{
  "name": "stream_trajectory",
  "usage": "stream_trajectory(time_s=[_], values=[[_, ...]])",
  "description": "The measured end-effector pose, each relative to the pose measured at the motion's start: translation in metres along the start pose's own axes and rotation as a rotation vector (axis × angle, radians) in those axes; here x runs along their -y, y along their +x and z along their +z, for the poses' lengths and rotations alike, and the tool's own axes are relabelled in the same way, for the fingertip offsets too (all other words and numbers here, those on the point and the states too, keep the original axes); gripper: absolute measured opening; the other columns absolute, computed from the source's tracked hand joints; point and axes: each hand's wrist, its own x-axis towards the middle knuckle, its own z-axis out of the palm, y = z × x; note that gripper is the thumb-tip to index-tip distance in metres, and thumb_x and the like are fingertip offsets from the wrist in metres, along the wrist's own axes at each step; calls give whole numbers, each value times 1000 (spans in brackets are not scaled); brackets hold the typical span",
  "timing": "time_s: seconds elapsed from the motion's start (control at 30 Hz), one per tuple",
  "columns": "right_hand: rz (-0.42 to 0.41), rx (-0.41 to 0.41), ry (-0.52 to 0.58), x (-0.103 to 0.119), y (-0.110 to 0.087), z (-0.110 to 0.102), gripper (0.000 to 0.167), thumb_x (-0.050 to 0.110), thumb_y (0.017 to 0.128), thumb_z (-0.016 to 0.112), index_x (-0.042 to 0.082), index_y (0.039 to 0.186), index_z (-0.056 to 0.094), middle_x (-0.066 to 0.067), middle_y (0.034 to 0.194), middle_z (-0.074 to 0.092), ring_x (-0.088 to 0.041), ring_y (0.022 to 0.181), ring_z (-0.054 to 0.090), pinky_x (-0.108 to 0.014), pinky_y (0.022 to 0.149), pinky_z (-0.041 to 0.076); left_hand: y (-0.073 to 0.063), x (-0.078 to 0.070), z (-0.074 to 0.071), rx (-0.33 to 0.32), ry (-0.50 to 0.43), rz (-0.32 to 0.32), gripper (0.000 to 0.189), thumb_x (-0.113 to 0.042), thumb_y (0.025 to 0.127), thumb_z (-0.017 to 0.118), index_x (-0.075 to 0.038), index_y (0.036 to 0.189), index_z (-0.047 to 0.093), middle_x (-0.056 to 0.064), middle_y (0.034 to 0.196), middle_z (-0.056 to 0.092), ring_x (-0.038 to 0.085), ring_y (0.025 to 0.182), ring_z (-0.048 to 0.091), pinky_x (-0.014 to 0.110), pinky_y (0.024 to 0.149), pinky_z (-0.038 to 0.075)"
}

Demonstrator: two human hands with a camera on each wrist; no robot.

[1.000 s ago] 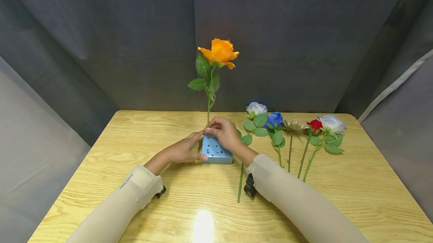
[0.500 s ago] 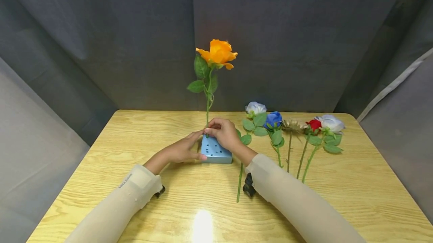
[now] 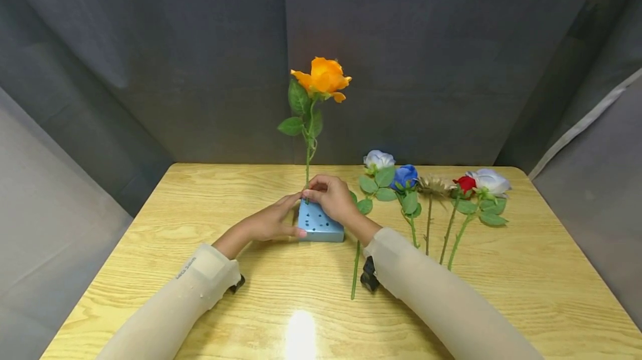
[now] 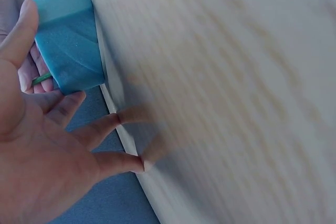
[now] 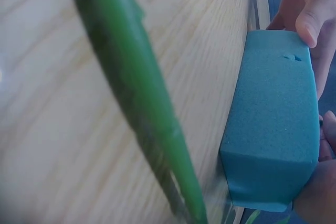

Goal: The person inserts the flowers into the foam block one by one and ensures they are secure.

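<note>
A light-blue foam block with several small holes in its top lies on the table. An orange artificial rose stands almost upright, its stem meeting the block near the far-left corner. My right hand pinches that stem low down, close above the foam. On the left side, my left hand holds the block, thumb at the near corner and index finger at the far one. In the left wrist view, its other fingers spread down to the table. The right wrist view shows the block's plain near side.
Right of the block lie a pale lavender rose, a blue rose, a brown dried-looking flower, a red rose and a white rose. The lavender rose's stem passes by my right wrist. Grey curtain hangs behind the wooden table.
The whole scene has shifted slightly left in the head view. Both hands keep their places on the block and the rose stem.
</note>
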Motion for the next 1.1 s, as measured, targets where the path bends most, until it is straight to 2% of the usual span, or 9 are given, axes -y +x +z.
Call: stream_trajectory(time_s=[0.53, 0.8, 1.1], values=[[45, -17, 2, 6, -1, -3, 12, 17, 93, 79, 7, 100, 77, -6, 94, 78, -17, 83, 72, -27, 72, 55, 1, 0, 0, 4, -4, -1, 108, -48, 92, 76, -22, 168, 5, 14, 172, 10, 37, 157, 14, 59, 123, 22], [86, 10, 35, 10, -1, -5, 18, 16, 93, 79, 4, 105, 76, -9, 99, 77, -18, 87, 73, -30, 76, 58, 1, -1, -2, 2, 2, -4, 106, -46, 92, 77, -20, 168, 7, 16, 172, 11, 37, 157, 14, 59, 123, 22], [70, 38, 15, 12, -8, -16, 25, 18, 94, 78, 2, 113, 76, -11, 107, 76, -22, 97, 72, -33, 82, 59, 1, 1, -1, 1, 14, -19, 107, -49, 90, 77, -21, 168, 10, 16, 171, 13, 38, 156, 17, 60, 123, 22]])
